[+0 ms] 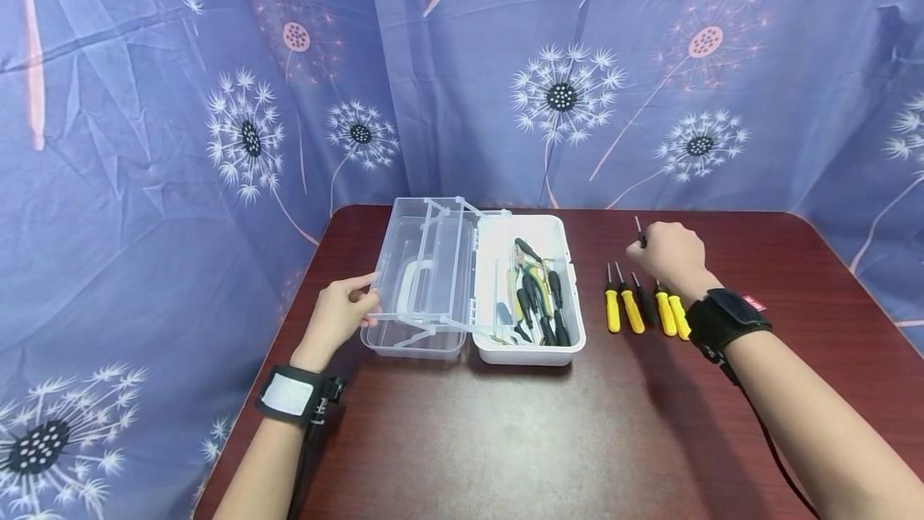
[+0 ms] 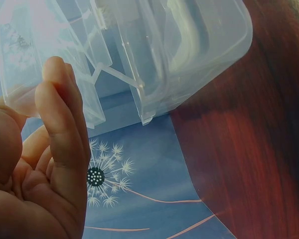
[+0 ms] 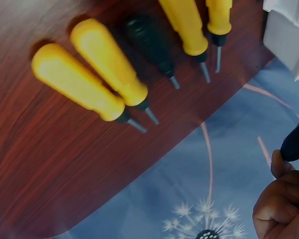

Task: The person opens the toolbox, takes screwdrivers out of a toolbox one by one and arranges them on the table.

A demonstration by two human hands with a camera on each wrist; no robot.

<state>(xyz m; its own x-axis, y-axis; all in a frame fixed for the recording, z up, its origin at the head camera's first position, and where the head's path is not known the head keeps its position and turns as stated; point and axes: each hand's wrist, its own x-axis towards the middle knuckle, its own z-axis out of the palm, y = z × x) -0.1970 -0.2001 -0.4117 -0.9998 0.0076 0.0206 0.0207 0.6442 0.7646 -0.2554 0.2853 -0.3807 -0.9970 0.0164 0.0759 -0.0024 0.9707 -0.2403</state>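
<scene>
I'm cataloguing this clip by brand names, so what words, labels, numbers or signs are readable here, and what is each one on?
None can be read.
Red tag on the right wrist strap: any print is too small to read.
White patch on the left wrist strap: looks blank.
Yellow screwdrivers, black screwdriver, white toolbox and its clear lid: no lettering visible.

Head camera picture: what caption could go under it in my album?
Left hand touches the clear toolbox lid; right hand holds a black screwdriver above five others.

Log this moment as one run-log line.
left hand: touches clear lid | right hand: grips black screwdriver | five screwdrivers on table
</scene>
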